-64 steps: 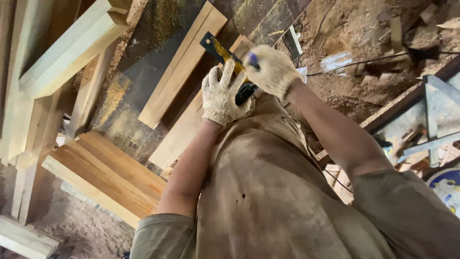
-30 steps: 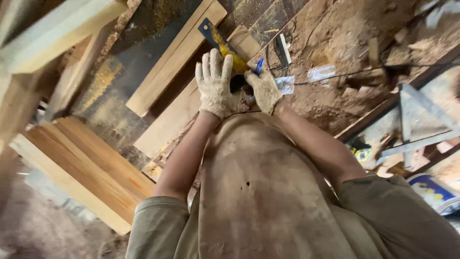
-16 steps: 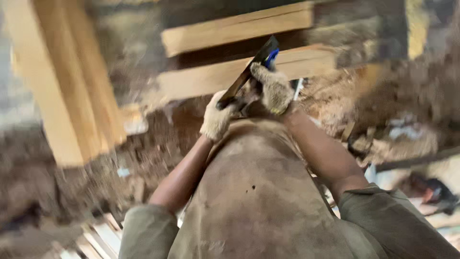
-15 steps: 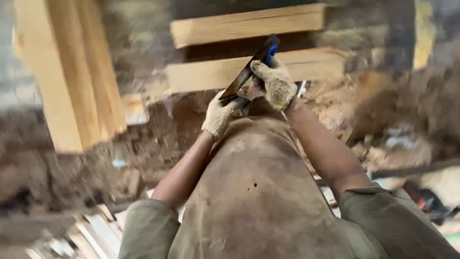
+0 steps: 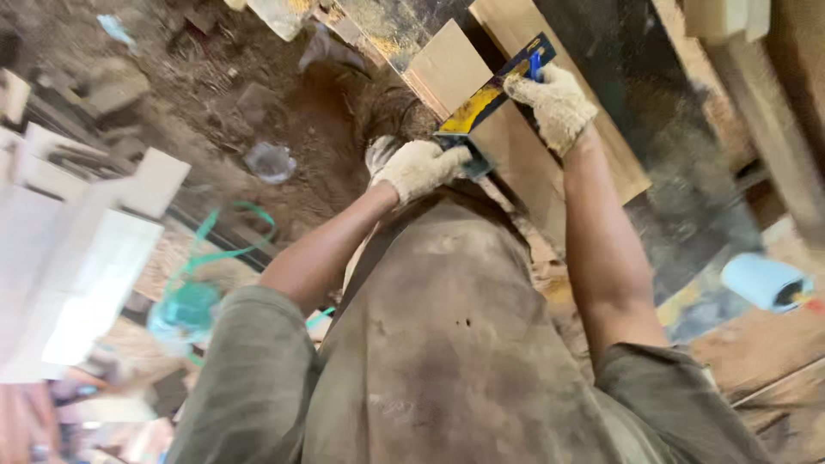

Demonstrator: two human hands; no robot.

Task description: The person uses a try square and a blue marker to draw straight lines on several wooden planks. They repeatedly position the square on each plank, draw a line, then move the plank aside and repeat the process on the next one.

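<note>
A square (image 5: pixel 490 94) lay across a plank (image 5: pixel 533 146) ahead of the person, the left hand (image 5: pixel 421 167) at its near end, the right hand (image 5: pixel 559 103) at its far end. A strap (image 5: pixel 215 258) lay on the ground to the left; a roll (image 5: pixel 760 282) sat to the right.
</note>
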